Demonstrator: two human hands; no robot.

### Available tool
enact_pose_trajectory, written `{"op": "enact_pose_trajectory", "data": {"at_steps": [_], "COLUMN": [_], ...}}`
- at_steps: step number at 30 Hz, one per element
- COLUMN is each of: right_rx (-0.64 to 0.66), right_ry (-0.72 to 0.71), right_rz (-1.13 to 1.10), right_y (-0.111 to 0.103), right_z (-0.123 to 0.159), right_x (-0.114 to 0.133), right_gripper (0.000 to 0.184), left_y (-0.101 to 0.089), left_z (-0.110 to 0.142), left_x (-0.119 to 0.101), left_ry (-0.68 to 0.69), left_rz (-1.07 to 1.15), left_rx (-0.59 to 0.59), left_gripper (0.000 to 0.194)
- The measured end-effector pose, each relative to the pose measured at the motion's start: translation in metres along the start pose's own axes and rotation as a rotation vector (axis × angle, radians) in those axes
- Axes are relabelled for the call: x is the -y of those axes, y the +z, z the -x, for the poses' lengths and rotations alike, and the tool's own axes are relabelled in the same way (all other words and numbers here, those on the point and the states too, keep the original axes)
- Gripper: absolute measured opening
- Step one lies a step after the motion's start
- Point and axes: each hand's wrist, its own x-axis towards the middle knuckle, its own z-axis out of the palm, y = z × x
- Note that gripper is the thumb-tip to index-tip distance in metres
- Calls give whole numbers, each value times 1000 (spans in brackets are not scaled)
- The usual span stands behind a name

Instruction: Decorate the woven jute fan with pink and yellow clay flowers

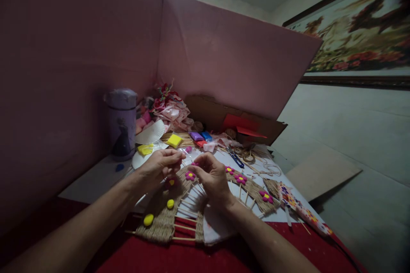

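Both hands are raised over a curved woven twine fan (pixel 156 217) with wooden stick ribs. My left hand (pixel 162 164) has thumb and fingers pressed together; whatever may be between them is too small to name. Close by on the right, my right hand (pixel 213 179) is also pinched, its held item hidden, with a bit of magenta by the fingertips. Magenta clay flowers with yellow centres, such as one flower (pixel 241 178), sit along the woven band. Flattened yellow clay balls (pixel 148 220) lie on its left part. A magenta clay lump (pixel 188 149) lies just beyond my fingers.
A purple lidded container (pixel 122 123) stands at left. Behind lie a yellow clay pack (pixel 174 140), a purple pack (pixel 195 136), and scissors (pixel 236 158). A flower-patterned tool with a cord (pixel 303 209) rests at right. Pink panels and cardboard (pixel 272 130) border the back.
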Motion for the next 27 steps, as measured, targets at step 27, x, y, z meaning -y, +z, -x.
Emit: {"op": "enact_pose_trajectory", "data": {"at_steps": [27], "right_rx": [-6], "right_ry": [-89], "right_rz": [194], "right_y": [-1], "right_z": [1], "right_x": [4], "right_gripper": [11], "left_y": [6], "left_z": [4], "left_x": [3], "left_ry": [50], "left_rz": [-229], "left_rx": [96], "left_gripper": [24]}}
